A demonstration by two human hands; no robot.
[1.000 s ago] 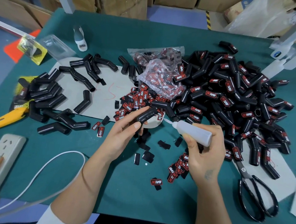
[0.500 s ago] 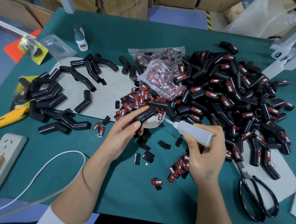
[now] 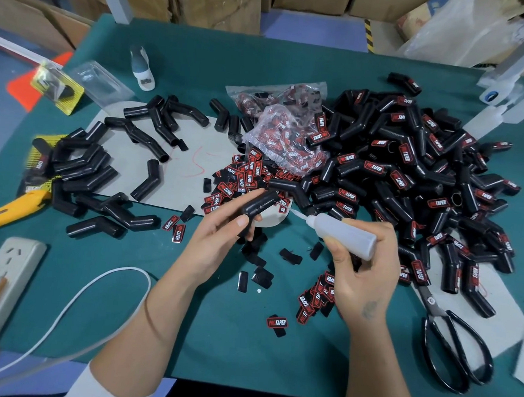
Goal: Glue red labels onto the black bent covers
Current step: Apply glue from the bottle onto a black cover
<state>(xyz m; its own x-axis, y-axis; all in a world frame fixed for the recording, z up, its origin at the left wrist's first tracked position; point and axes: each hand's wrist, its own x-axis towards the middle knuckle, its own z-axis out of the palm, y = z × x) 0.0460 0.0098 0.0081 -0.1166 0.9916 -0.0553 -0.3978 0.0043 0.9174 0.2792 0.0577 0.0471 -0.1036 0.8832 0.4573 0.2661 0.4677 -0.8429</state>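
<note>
The bag of labels [image 3: 284,144] lies on the desk [image 3: 264,59]; finished covers [image 3: 411,177] lie right of it, bare covers [image 3: 101,171] left, scissors [image 3: 452,345] before it.

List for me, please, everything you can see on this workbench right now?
labelled covers: large pile, black with red labels, right side
plain covers: many, black, left side
loose labels: heap, red and black, centre
label bags: two, clear, behind the heap
scissors: one, black, right front
knife: one, yellow, left edge
power strip: one, white, left front
held cover: one, black, in left grip
glue bottle: one, white, in right grip
left hand: holds cover
right hand: holds bottle
</note>
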